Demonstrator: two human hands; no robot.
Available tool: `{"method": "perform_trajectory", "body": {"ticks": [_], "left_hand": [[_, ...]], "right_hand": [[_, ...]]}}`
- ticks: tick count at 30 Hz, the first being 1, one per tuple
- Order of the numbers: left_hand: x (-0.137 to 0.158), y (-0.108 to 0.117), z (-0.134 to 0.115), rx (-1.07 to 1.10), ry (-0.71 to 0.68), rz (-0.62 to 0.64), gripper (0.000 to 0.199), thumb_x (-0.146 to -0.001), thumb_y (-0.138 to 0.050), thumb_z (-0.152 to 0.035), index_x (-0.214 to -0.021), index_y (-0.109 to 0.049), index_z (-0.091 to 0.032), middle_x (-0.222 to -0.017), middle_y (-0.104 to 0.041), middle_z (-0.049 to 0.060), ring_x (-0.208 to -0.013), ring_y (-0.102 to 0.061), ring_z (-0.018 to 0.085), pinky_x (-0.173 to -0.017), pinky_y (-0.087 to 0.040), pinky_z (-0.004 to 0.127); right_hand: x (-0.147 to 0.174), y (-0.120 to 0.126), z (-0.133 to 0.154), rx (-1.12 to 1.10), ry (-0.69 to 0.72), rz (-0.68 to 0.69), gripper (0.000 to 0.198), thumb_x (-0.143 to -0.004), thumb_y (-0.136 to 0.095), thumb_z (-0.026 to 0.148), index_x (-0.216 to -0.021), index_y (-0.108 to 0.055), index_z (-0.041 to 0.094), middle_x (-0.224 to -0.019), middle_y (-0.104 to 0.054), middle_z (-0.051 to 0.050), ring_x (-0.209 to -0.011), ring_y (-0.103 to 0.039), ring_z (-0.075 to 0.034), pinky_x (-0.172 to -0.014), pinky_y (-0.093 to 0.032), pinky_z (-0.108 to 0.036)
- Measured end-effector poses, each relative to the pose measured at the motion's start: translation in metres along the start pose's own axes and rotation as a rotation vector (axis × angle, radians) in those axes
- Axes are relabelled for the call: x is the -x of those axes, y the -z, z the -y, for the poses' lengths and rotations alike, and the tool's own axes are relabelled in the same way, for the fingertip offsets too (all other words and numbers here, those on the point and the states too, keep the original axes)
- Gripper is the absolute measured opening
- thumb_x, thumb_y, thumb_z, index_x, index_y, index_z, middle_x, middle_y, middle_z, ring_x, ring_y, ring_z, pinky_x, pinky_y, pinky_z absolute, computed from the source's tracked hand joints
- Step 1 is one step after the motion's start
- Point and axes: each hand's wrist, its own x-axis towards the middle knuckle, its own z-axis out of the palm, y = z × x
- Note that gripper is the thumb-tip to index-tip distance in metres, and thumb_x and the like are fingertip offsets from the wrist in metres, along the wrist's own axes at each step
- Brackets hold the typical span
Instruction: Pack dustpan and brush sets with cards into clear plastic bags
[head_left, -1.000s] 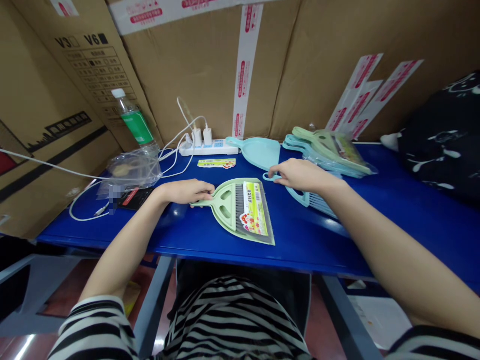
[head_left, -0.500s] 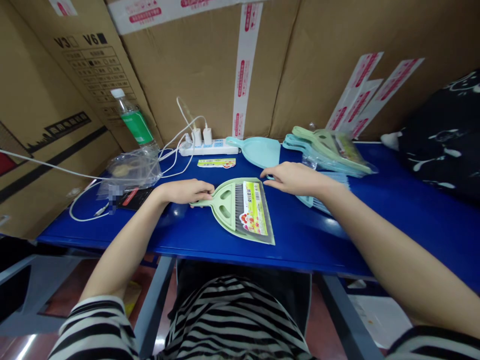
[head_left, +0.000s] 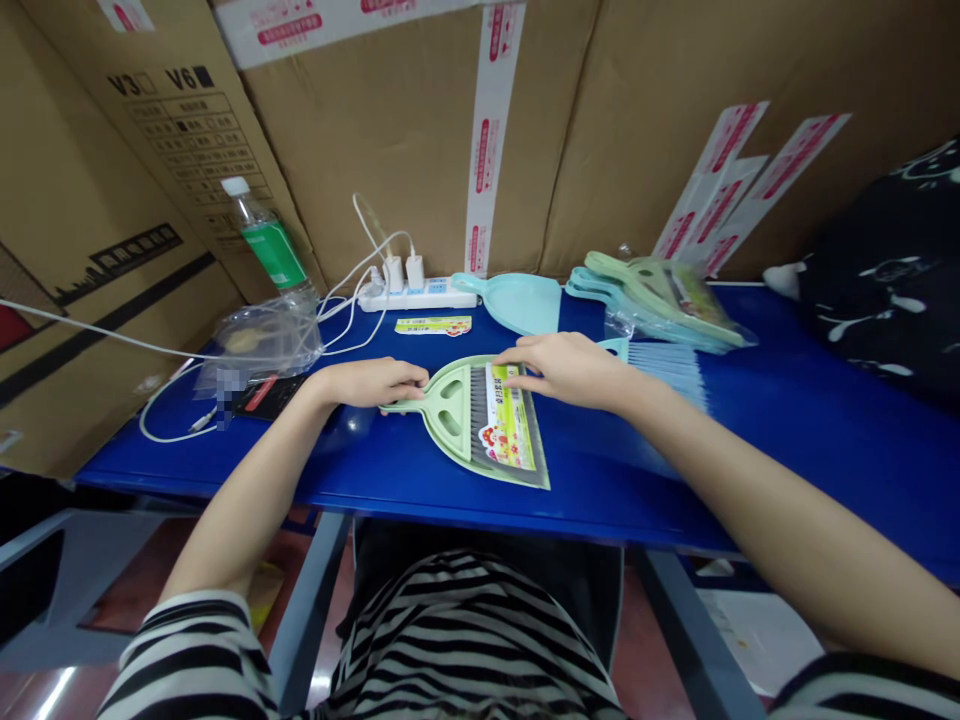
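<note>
A light green dustpan (head_left: pixel 541 478) lies on the blue table with a matching green hand brush (head_left: pixel 451 412) nested in it. Grey bristles point right, partly under a yellow-green printed label card (head_left: pixel 511 435). My left hand (head_left: pixel 386 382) is closed round the handle end at the left. Over the far right part of the dustpan is my right hand (head_left: pixel 566 368), thumb and fingers apart at the top of the label card. Whether its fingertips touch the card I cannot tell. Just beyond that hand lies a light blue brush (head_left: pixel 666 372), bristles to the right.
A light blue dustpan (head_left: pixel 525 303) lies at the back beside a white power strip (head_left: pixel 429 296) with chargers and cables. Plastic-wrapped dustpan sets (head_left: pixel 660 300) are piled at back right. A loose label card (head_left: pixel 433 326), clear plastic bags (head_left: pixel 262 340) and a bottle (head_left: pixel 274 252) are at left.
My right hand has moved left, from beside the dustpan onto its upper right part by the label card. The blue brush shows more fully, turned or shifted. My left hand has not moved.
</note>
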Motion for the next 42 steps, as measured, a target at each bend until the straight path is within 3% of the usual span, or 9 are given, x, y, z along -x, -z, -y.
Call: {"method": "perform_trajectory", "body": {"ticks": [10,20,24,33,42], "left_hand": [[-0.001,0.001,0.001,-0.008,-0.007,-0.002,0.027,-0.092,-0.042,-0.04,-0.073,-0.043,-0.02,-0.065,-0.047,-0.003,-0.057,-0.046,0.011,-0.056,-0.036,0.022],[0.0,0.0,0.001,0.004,-0.004,-0.005,0.027,-0.093,-0.042,-0.039,-0.073,-0.044,-0.02,-0.065,-0.048,-0.003,-0.059,-0.047,0.012,-0.058,-0.038,0.023],[0.0,0.0,0.0,0.005,-0.005,-0.009,0.027,-0.093,-0.042,-0.039,-0.073,-0.043,-0.02,-0.063,-0.048,-0.003,-0.057,-0.047,0.011,-0.056,-0.036,0.022],[0.001,0.0,-0.003,-0.013,0.002,-0.009,0.03,-0.093,-0.041,-0.04,-0.071,-0.043,-0.021,-0.061,-0.049,-0.003,-0.056,-0.047,0.011,-0.056,-0.035,0.022],[0.002,-0.001,-0.005,-0.028,0.017,-0.01,0.029,-0.094,-0.04,-0.04,-0.073,-0.044,-0.021,-0.064,-0.05,-0.003,-0.058,-0.048,0.012,-0.058,-0.036,0.022]], "right_hand": [[-0.002,-0.003,-0.004,-0.063,0.021,0.076,0.052,-0.089,-0.063,0.049,-0.133,-0.066,0.022,-0.08,-0.071,-0.008,-0.065,-0.061,-0.02,-0.053,-0.031,-0.027],[-0.002,-0.007,-0.008,-0.103,0.025,0.087,0.051,-0.088,-0.065,0.047,-0.131,-0.067,0.022,-0.067,-0.066,-0.004,-0.057,-0.056,-0.018,-0.052,-0.031,-0.025],[-0.001,-0.008,-0.008,-0.075,0.067,0.033,0.051,-0.088,-0.064,0.049,-0.131,-0.067,0.021,-0.071,-0.068,-0.005,-0.061,-0.059,-0.019,-0.052,-0.032,-0.025],[0.001,0.003,-0.013,-0.083,0.022,0.011,0.044,-0.091,-0.056,0.05,-0.122,-0.069,0.022,-0.073,-0.068,-0.005,-0.061,-0.059,-0.019,-0.055,-0.035,-0.027],[0.001,0.001,-0.018,-0.032,0.01,-0.012,0.047,-0.09,-0.058,0.049,-0.127,-0.067,0.022,-0.087,-0.07,-0.008,-0.072,-0.062,-0.021,-0.056,-0.035,-0.026]]}}
